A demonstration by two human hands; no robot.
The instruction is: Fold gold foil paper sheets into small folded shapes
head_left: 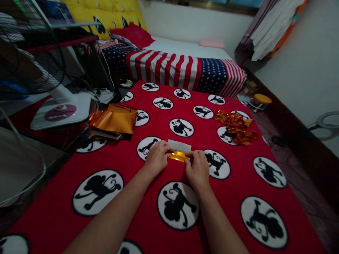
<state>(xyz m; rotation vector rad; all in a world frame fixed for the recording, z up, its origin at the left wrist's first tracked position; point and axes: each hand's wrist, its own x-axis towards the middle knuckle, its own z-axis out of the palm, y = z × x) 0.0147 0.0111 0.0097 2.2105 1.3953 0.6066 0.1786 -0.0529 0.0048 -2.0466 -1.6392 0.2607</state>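
Note:
A small sheet of shiny gold foil paper (179,156) lies on the red cloth with black monkey prints, its far part showing a pale, dull side. My left hand (158,156) pinches the foil's left end between thumb and fingers. At the right end, my right hand (197,168) grips the foil the same way. Left of the hands sits a stack of orange-gold foil sheets (114,120). Several crumpled or folded gold foil pieces (235,126) lie in a pile at the right.
A white fan base (62,111) stands at the left beside cables. Beyond the red cloth (164,132) is a bed with a striped and starred cover (169,68). A yellow-topped stool (262,99) is on the floor at the right.

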